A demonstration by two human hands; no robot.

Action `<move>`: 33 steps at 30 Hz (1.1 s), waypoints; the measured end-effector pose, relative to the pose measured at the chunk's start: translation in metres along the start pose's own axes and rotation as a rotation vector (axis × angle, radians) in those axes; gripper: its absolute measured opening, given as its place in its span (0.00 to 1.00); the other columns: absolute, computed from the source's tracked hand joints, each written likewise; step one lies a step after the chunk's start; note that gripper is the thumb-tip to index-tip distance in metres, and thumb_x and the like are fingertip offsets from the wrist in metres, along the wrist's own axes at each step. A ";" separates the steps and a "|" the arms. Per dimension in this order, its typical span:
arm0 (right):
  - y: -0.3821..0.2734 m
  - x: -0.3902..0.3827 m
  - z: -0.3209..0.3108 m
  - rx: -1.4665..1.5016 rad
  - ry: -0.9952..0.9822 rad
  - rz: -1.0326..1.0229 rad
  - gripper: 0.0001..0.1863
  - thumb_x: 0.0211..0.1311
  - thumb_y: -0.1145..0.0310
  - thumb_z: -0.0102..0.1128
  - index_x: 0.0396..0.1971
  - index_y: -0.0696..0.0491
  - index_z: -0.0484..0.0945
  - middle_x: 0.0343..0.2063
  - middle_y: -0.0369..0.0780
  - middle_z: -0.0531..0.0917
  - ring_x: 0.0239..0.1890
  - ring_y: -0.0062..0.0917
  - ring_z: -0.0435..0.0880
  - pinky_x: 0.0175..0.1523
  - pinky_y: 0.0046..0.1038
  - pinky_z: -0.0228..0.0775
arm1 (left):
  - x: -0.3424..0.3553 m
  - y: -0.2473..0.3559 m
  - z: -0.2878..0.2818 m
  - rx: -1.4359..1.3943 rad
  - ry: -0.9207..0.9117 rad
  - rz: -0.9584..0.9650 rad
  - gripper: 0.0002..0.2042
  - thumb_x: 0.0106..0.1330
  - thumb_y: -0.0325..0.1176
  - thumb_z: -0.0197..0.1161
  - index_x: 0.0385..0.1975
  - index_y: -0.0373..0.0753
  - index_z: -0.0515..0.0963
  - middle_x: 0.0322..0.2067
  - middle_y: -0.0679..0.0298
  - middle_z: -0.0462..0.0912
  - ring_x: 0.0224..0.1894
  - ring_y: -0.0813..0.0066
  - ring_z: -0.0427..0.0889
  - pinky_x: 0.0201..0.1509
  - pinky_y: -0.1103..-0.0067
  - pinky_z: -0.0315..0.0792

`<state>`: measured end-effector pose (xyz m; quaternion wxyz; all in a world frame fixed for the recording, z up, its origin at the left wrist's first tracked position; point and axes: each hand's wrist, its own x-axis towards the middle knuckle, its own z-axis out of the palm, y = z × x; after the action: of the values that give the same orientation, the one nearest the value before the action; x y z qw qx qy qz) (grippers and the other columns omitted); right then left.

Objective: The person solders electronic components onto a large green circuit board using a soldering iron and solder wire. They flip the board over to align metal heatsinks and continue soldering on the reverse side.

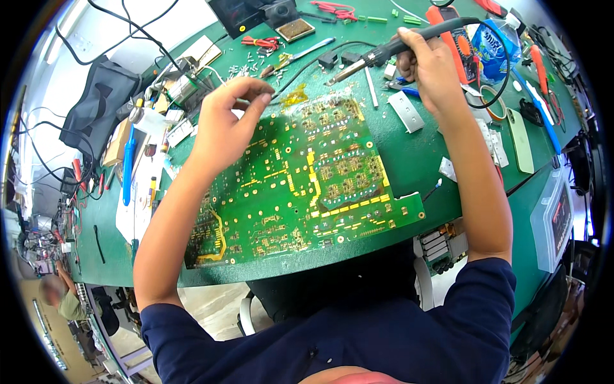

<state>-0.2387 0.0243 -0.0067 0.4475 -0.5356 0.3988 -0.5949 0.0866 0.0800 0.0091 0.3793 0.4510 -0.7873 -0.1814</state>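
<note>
A large green circuit board [268, 182] with gold pads and small parts lies on the green bench in front of me. My right hand [432, 67] is closed round the black handle of a soldering iron [369, 59]; its metal tip points down and left, above the board's far edge. Over the board's far left part, my left hand [233, 115] pinches a thin black wire [300, 72] between thumb and fingers. That wire curves away to the right behind the iron. A patch of amber film [295, 95] sits at the board's far edge.
A tip-cleaning sponge tray [295, 29], scattered screws [246, 68] and a knife-like tool [312, 48] lie beyond the board. To the right are a metal bracket [406, 111], a red multimeter [455, 48], a blue pack [494, 51] and a pale green phone [520, 141]. A person [61, 294] is far left.
</note>
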 end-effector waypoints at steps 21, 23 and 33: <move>-0.005 -0.005 0.015 0.000 0.151 -0.058 0.12 0.73 0.70 0.58 0.50 0.57 0.71 0.21 0.35 0.77 0.17 0.17 0.76 0.21 0.20 0.68 | 0.000 -0.013 0.014 -0.018 0.036 0.130 0.06 0.69 0.25 0.63 0.43 0.33 0.83 0.39 0.60 0.86 0.40 0.72 0.85 0.49 0.77 0.78; -0.008 -0.006 0.017 -0.025 0.169 -0.025 0.09 0.73 0.69 0.58 0.46 0.56 0.71 0.20 0.34 0.77 0.16 0.16 0.75 0.21 0.20 0.68 | -0.001 -0.016 0.014 -0.053 0.075 0.128 0.06 0.69 0.25 0.63 0.42 0.33 0.83 0.40 0.62 0.86 0.40 0.74 0.84 0.48 0.78 0.77; -0.003 -0.013 0.021 -0.023 0.132 -0.086 0.15 0.75 0.60 0.55 0.31 0.55 0.77 0.14 0.32 0.71 0.15 0.16 0.69 0.21 0.19 0.58 | -0.009 -0.018 0.010 0.010 0.015 0.100 0.06 0.74 0.26 0.61 0.45 0.33 0.81 0.43 0.68 0.85 0.46 0.80 0.81 0.59 0.78 0.73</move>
<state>-0.2180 0.0378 -0.0049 0.3882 -0.5170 0.4109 -0.6428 0.0918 0.0777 -0.0124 0.3917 0.4144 -0.8068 -0.1547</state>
